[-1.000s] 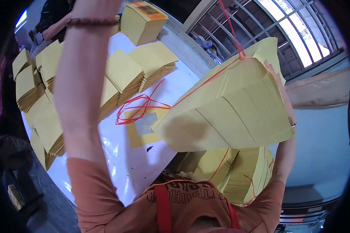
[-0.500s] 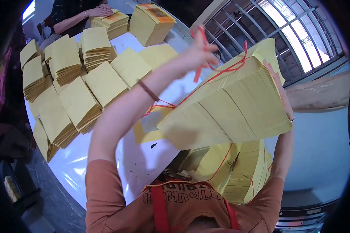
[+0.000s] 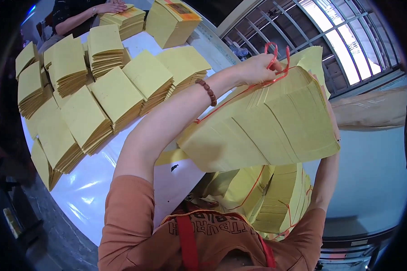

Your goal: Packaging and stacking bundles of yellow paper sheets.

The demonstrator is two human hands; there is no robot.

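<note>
A: What is the left hand (image 3: 254, 68) doing?

B: It reaches across to the top edge of a thick bundle of yellow paper sheets (image 3: 262, 131), which is held up in the air, tilted, above the near edge of the desk (image 3: 90, 185). Its fingers are curled shut around a red string (image 3: 272, 53), whose loops stick up above the knuckles.

A: And the right hand?

B: Mostly hidden behind the bundle. Only its forearm shows, rising along the bundle's right side, so it seems to prop the stack from behind, but I cannot tell how its fingers are set.

A: Where does the string run?

B: From the left hand's grip it goes down diagonally across the face of the bundle toward the lower left corner. It looks taut.

A: So which step is this?

B: By my reading, the tying. The string is already round the stack and the loops are being pulled or knotted at the top edge. The next move would need the string kept tight while the knot is closed, with the right hand holding the bundle so the sheets do not fan out.

A: Anything else around?

B: Tied bundles (image 3: 271, 198) lie below, near the lap. Loose yellow stacks (image 3: 108, 97) cover the desk, and another person's hand (image 3: 108, 7) rests on a far stack.
</note>
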